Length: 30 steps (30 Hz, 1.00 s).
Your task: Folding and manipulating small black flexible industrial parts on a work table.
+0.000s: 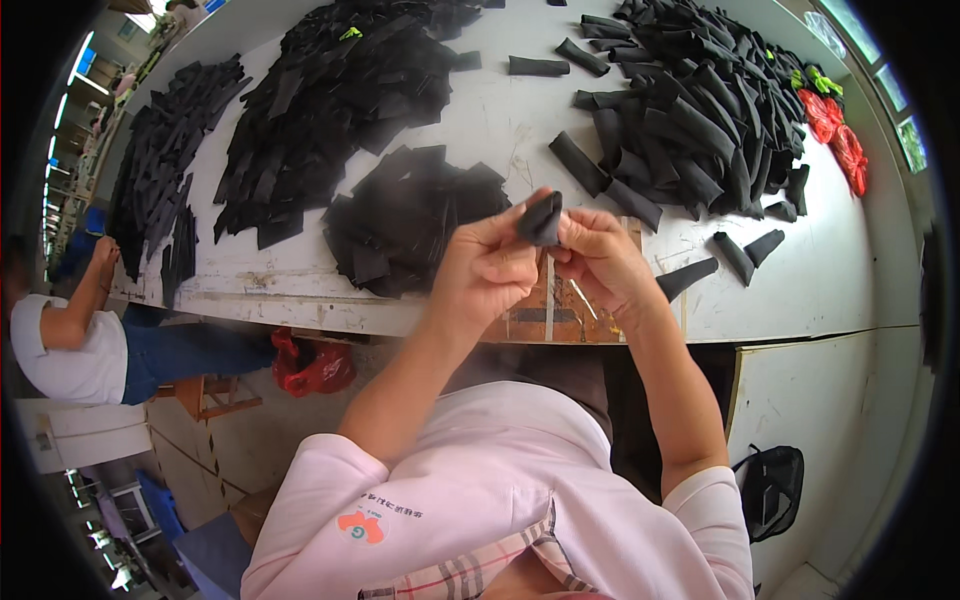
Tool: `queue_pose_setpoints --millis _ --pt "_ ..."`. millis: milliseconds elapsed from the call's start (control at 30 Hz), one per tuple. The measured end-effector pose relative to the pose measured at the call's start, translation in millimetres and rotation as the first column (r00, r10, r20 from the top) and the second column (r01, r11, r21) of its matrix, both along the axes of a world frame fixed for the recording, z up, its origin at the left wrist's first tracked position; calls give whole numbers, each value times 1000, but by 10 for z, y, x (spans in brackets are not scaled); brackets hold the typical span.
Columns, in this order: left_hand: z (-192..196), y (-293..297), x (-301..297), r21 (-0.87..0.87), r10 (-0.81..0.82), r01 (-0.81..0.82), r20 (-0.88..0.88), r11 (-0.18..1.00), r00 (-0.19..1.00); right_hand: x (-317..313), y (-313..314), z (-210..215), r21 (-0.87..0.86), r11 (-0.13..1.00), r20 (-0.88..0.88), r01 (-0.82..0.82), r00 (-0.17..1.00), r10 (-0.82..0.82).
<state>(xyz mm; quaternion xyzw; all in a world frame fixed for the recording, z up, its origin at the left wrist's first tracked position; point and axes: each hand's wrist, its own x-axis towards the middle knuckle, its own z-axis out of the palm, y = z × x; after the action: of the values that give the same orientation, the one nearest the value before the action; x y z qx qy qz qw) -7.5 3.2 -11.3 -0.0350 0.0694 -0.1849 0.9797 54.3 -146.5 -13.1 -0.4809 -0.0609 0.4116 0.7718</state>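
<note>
Between my two hands, above the table's near edge, is a black fabric tube (541, 219), its end facing up toward me. My left hand (495, 255) pinches it from the left, fingers curled. From the right, my right hand (597, 250) grips its other side with thumb and fingers. Below my hands a brown wooden board (550, 310) is set at the table edge, with a thin light stick-like tool lying on it. Flat black fabric pieces (405, 220) lie in a heap just left of my hands. Another black tube (690, 277) rests right of my right wrist.
A big pile of black tubes (690, 120) covers the far right of the white table (520, 120). More flat black pieces (310, 110) are heaped at the far left. Red plastic bags (846, 155) sit by the right wall. At left, a person in white (75, 335) works at the table.
</note>
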Motion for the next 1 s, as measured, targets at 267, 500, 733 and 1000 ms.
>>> queue_pose_setpoints --millis 267,500,733,1000 --pt "205 -68 -105 124 8 -45 282 991 959 99 12 222 110 989 405 -103 913 50" --pt "135 -21 -121 770 57 -129 120 624 991 63 29 -232 58 996 260 -68 964 51" --pt "304 -71 -60 782 -110 -599 589 -170 800 11 -61 8 -173 974 625 146 781 -6" --pt "315 -128 -75 644 290 -759 712 91 639 -12 -63 605 -335 868 919 367 -78 387"
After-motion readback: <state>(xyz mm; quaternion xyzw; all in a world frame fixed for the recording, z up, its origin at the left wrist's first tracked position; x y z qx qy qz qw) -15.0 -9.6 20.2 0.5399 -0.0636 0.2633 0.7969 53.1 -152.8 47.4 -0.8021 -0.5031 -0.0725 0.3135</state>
